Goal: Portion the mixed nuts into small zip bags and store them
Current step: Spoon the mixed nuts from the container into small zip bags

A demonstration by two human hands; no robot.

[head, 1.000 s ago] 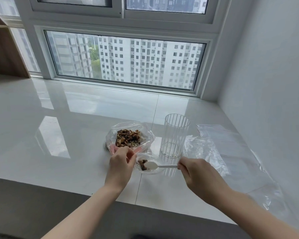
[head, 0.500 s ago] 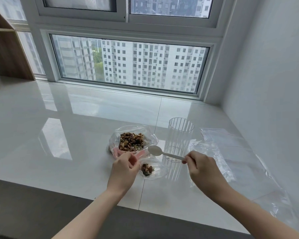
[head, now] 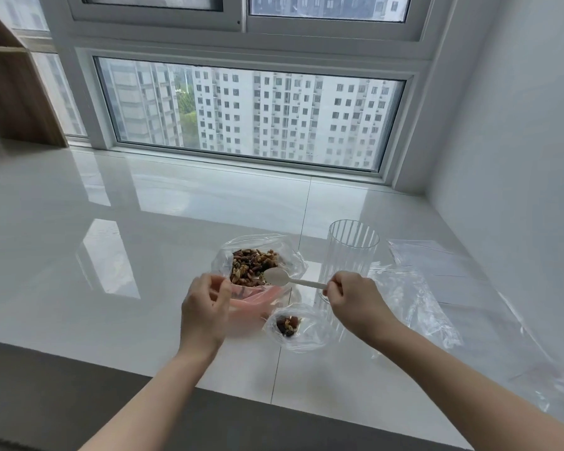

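Mixed nuts [head: 253, 266]: brown heap inside big clear bag, centre of counter, just L of glass.
Big bag [head: 292, 263]: mouth open upward, plastic rumpled round heap; pinkish strip along near edge.
Spoon [head: 279, 276]: white plastic, bowl over R side of nut heap, handle running R to the right hand.
Small zip bag [head: 306, 335]: clear, lies on counter just in front of big bag, near glass base; few nuts inside, mouth open.
Right hand [head: 349, 296]: fingers curled, pinching spoon handle end.
Left hand [head: 205, 307]: at near-L edge of big bag, fingers curled, thumb and fingers nipping the plastic rim.
Glass [head: 349, 255]: tall, ribbed, clear, upright, R of big bag.
Spare bags [head: 417, 294]: clear, flat and crumpled, R of glass toward wall.
Counter [head: 111, 222]: glossy white tile.
Window [head: 251, 112]: behind counter, tower blocks outside.
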